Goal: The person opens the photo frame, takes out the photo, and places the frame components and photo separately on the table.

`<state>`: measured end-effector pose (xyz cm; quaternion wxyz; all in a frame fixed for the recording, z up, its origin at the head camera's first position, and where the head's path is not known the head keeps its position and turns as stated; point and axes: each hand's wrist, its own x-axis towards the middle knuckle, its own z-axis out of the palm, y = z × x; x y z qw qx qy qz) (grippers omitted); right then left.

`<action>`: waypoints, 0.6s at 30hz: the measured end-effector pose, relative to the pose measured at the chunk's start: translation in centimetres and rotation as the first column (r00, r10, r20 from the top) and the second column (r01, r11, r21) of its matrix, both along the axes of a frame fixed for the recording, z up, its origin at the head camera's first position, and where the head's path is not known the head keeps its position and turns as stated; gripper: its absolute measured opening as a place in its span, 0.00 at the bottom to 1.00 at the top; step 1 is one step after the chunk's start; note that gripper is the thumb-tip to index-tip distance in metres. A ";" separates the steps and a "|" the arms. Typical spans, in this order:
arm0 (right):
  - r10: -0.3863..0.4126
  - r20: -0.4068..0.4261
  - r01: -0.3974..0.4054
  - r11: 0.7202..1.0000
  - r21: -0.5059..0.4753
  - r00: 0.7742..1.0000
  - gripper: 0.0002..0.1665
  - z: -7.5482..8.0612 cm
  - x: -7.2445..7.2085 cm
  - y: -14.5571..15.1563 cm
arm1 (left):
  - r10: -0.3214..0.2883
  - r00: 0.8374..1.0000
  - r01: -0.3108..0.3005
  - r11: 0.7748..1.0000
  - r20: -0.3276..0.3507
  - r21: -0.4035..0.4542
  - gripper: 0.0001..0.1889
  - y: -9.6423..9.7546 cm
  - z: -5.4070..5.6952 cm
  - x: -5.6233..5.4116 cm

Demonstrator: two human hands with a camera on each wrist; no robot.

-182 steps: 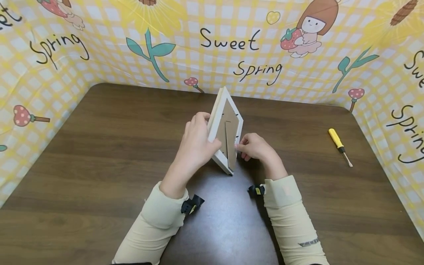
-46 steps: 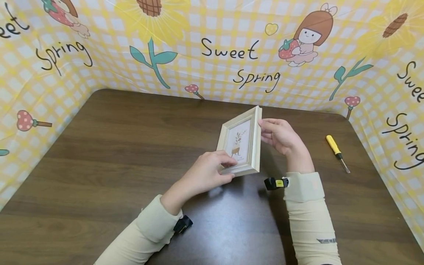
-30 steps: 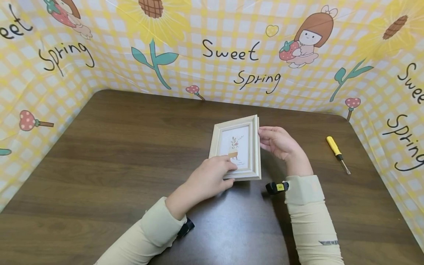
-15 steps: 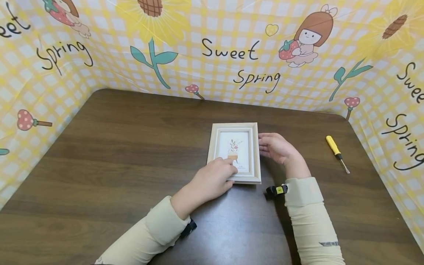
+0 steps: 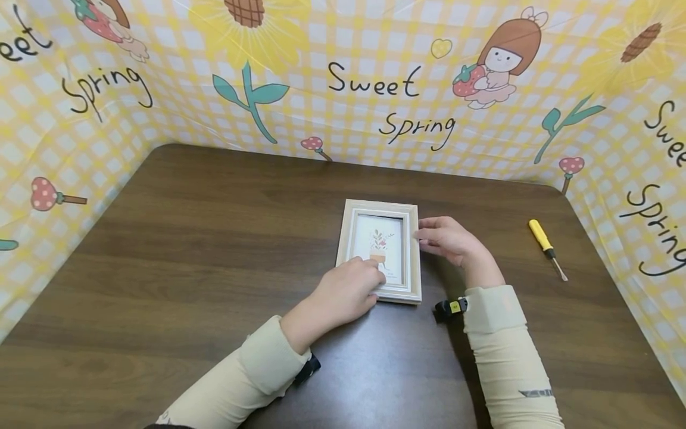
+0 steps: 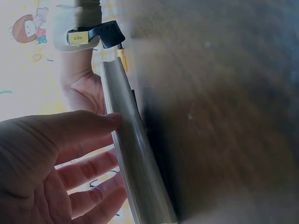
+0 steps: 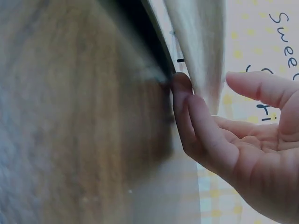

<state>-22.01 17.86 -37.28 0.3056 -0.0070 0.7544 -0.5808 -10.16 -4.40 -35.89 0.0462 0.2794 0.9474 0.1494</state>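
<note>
A cream picture frame [image 5: 347, 238] lies low over the table, its front facing up. Inside it shows a white print [image 5: 364, 235] of a plant, with a dark strip along the inner top and right edges. My left hand [image 5: 343, 292] grips the near edge: its thumb [image 6: 96, 122] presses the side and the fingers lie over the front. My right hand [image 5: 452, 244] holds the right edge, thumb at the front, fingertips [image 7: 182, 84] at the back. Between them, a small black tab [image 7: 181, 60] stands out along the rear edge. My left fingers hide the print's lower left.
A yellow-handled screwdriver [image 5: 541, 235] lies at the right of the brown wooden table [image 5: 214, 238], its tip toward me. A yellow checked cloth [image 5: 289, 36] hangs along the back and both sides.
The frame was upright with its backing showing, then was turned front-up and lowered almost flat. Over the last half second its near edge shifted slightly toward me, and the dark strip inside appeared.
</note>
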 end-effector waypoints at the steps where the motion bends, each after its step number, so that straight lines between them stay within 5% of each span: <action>1: 0.002 -0.004 -0.002 1.000 0.011 1.000 0.35 0.0 0.0 -0.1 | 0.001 1.000 -0.001 1.000 0.004 -0.001 0.03 0.0 0.0 0.0; 11: 0.011 -0.067 -0.001 0.989 0.150 0.998 0.33 0.2 0.2 -0.6 | 0.004 1.000 -0.005 1.000 0.025 0.024 0.03 -0.3 -0.2 -0.3; 15: 0.005 -0.086 0.011 0.981 0.192 0.996 0.33 0.7 0.9 -0.2 | 0.145 0.986 -0.150 0.987 0.087 0.053 0.11 -1.7 0.7 -0.8; 18: 0.012 -0.105 0.012 0.975 0.223 0.994 0.32 1.2 1.5 0.2 | 0.321 0.935 -0.334 0.941 0.152 0.062 0.12 -3.3 1.7 -1.5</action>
